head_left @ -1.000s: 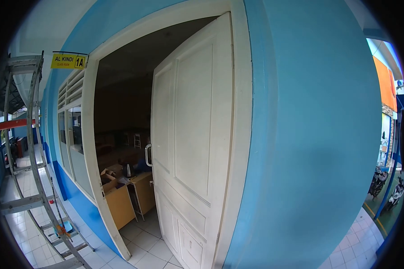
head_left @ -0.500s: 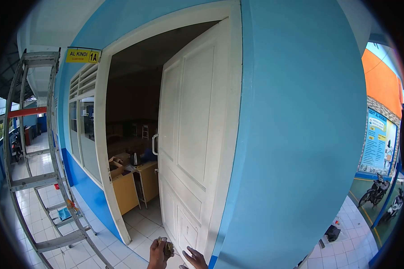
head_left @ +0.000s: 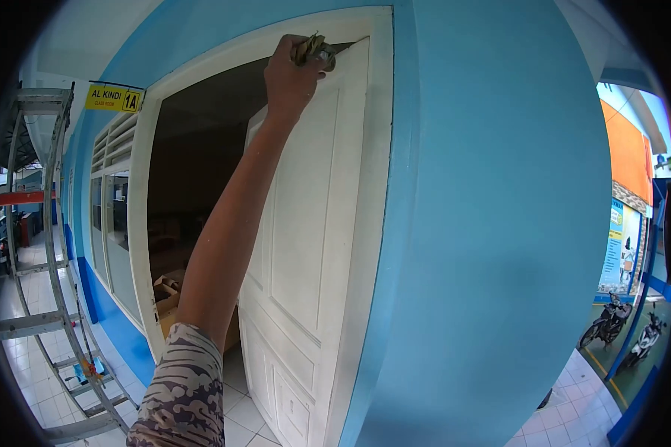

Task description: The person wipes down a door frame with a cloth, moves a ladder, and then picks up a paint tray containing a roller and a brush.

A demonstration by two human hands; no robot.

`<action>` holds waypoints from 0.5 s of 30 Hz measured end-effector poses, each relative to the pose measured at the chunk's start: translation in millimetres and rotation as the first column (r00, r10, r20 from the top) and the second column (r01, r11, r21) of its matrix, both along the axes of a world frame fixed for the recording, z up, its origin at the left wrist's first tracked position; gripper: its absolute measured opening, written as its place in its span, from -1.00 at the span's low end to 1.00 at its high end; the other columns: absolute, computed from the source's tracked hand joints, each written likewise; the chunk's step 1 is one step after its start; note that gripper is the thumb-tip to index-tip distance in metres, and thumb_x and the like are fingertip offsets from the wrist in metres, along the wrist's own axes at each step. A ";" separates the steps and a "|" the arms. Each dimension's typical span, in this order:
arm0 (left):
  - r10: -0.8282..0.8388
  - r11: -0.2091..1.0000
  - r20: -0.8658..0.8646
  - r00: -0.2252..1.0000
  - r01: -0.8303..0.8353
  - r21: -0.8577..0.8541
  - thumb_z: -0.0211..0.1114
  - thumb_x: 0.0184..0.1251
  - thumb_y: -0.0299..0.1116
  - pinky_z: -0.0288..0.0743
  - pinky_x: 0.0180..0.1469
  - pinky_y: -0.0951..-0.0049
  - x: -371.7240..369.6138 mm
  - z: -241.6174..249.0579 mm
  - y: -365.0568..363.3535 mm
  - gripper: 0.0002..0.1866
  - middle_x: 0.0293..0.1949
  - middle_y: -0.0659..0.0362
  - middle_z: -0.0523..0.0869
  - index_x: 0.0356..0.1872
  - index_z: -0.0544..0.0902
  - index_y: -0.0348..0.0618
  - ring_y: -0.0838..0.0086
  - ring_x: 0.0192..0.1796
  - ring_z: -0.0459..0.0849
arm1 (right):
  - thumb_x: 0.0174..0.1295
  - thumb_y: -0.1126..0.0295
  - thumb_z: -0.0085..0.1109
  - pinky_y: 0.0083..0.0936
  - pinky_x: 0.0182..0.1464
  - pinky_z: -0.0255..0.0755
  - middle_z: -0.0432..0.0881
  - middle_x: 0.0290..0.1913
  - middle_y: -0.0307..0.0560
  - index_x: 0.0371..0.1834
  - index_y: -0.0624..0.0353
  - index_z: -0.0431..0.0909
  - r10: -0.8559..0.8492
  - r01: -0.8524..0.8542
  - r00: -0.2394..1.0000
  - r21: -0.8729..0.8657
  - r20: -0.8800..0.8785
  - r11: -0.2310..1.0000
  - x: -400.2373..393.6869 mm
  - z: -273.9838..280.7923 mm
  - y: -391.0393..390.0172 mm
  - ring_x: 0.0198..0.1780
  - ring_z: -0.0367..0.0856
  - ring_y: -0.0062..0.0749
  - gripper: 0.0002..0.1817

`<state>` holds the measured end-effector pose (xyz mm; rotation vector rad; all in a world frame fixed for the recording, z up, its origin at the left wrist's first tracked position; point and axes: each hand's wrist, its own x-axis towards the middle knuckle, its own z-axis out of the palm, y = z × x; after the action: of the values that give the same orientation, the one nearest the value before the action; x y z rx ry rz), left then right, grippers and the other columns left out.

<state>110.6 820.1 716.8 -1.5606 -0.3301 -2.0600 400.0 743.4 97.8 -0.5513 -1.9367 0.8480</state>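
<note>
My left arm is stretched up in front of the doorway. High near the top of the door frame, my left hand [head_left: 285, 74] is closed around a crumpled olive-brown rag [head_left: 311, 51], which bunches out past the fingers. In this view the rag overlaps the white frame [head_left: 343, 24] and the upper corner of the door. The white panelled door [head_left: 306, 238] stands part-way into the room, its handle hidden behind my forearm. My right hand is out of view.
An aluminium stepladder [head_left: 31, 325] stands on the tiled walkway at left. A yellow class sign [head_left: 110, 97] juts out above the louvred window. Blue wall [head_left: 499, 186] fills the right side, with motorbikes [head_left: 608, 322] parked beyond it. Cardboard boxes [head_left: 168, 290] show inside the room.
My left hand has risen with the rag from low by the door to the top of the frame. My right hand has dropped out of view. The view has shifted slightly.
</note>
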 end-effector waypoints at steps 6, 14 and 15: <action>0.328 0.912 -0.093 0.940 -0.289 0.292 0.42 0.15 -0.33 0.58 0.02 0.17 21.5 126.8 55.9 -0.71 -0.12 -0.03 0.74 -0.10 0.68 -0.14 0.13 -0.12 0.74 | 0.20 0.29 0.34 -0.10 0.25 0.34 0.38 0.32 0.15 0.01 0.16 0.70 -0.198 0.210 0.975 0.143 -0.099 0.967 4.5 78.0 34.8 0.30 0.34 0.04 -0.67; 0.591 0.776 -0.021 0.806 -0.562 0.286 0.41 0.15 -0.32 0.60 -0.04 0.20 24.4 174.5 107.0 -0.69 -0.18 0.05 0.73 -0.05 0.70 -0.05 0.20 -0.09 0.71 | 0.20 0.29 0.34 -0.11 0.23 0.35 0.39 0.30 0.14 0.00 0.16 0.70 -0.268 0.289 0.953 0.154 -0.143 0.945 0.6 87.1 64.4 0.27 0.35 0.02 -0.68; 0.666 0.705 -0.031 0.745 -0.615 0.352 0.44 0.17 -0.32 0.61 -0.08 0.27 23.4 171.9 112.2 -0.68 -0.16 0.11 0.74 -0.04 0.69 -0.10 0.32 -0.08 0.73 | 0.20 0.30 0.34 -0.11 0.23 0.35 0.39 0.29 0.14 0.00 0.16 0.70 -0.272 0.292 0.952 0.148 -0.142 0.945 0.5 85.3 66.1 0.27 0.35 0.02 -0.68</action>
<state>134.0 932.3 888.6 -1.1659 -0.3908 -1.3470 400.5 809.5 183.1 -0.6427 -1.7469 0.5178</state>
